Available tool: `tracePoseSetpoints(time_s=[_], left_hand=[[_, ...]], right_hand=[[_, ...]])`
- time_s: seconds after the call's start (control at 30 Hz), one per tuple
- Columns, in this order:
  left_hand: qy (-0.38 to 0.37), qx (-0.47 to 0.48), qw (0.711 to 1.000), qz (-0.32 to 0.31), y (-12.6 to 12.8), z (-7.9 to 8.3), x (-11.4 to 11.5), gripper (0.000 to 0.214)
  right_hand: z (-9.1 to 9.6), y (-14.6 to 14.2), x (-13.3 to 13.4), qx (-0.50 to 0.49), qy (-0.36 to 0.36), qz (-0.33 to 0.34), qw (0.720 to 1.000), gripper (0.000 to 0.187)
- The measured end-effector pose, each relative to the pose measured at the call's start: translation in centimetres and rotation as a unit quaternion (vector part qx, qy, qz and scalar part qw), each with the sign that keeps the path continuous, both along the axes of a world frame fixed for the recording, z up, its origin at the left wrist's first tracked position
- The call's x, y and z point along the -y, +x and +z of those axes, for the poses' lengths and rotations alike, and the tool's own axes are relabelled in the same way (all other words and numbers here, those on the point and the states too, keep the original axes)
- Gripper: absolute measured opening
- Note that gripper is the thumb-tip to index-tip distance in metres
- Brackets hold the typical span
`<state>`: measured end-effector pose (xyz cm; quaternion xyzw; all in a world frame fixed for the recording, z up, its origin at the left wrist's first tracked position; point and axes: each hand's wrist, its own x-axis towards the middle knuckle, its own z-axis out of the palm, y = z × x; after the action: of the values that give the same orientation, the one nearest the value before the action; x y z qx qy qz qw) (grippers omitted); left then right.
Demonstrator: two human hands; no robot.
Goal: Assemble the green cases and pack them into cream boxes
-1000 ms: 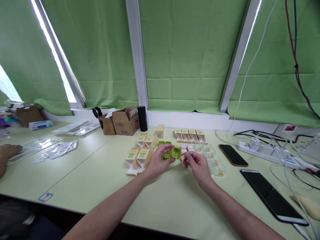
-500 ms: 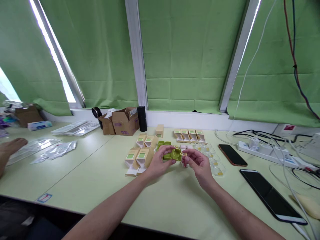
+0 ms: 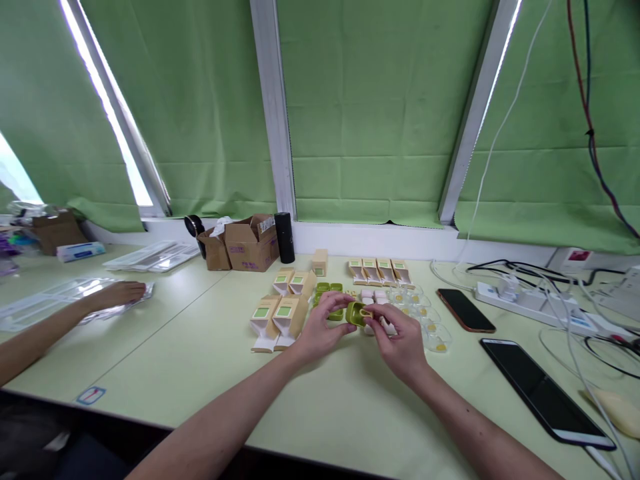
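Note:
My left hand (image 3: 321,331) is closed on a small green square cup (image 3: 355,313), gripping its left side between thumb and fingers. My right hand (image 3: 399,335) pinches a small yellow piece with a ring-like end (image 3: 368,313) against the cup's right side. Whether the piece sits inside the cup or only touches it, I cannot tell. Behind my left hand lie several more green cups (image 3: 330,287). Small white-pink blocks (image 3: 373,294) lie just beyond my right hand. Clear plastic domes with yellow bits inside (image 3: 431,327) spread out to its right.
Open kraft boxes (image 3: 290,313) stand left of my hands, others (image 3: 377,270) behind. Two phones (image 3: 545,393) and a power strip (image 3: 535,307) with cables lie right. Cardboard cartons (image 3: 250,243) and a black cylinder (image 3: 284,238) stand back. Another person's hand (image 3: 123,293) touches plastic bags at left.
My right hand has brought the yellow piece left, into or against the green cup. The other person's hand has reached right onto the clear plastic bags.

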<state>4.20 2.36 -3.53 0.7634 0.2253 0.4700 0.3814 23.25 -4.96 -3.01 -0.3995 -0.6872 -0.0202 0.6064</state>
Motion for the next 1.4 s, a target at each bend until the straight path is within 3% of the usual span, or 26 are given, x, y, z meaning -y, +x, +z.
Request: tracePoseSetpoints(time_s=[0.13,0.33,1.23,1.4], left_hand=[[0.015,-0.009,1.0,0.0,0.1,0.1,0.3,0.049],[0.019,-0.001,1.0,-0.005,0.3,0.7,0.8,0.046],[0.012,-0.013,1.0,-0.009,0.1,0.5,0.8,0.046],[0.014,-0.017,1.0,0.012,-0.3,1.1,0.7,0.044]], right_hand=[[0.2,0.1,-0.1,0.076,0.06,-0.047,0.994,0.016],[0.0,0.4,-0.2,0.142,0.081,-0.105,0.981,0.014],[-0.7,0.3,-0.6,0.168,0.073,-0.08,0.98,0.014],[-0.3,0.8,-0.4,0.169,0.07,-0.042,0.982,0.029]])
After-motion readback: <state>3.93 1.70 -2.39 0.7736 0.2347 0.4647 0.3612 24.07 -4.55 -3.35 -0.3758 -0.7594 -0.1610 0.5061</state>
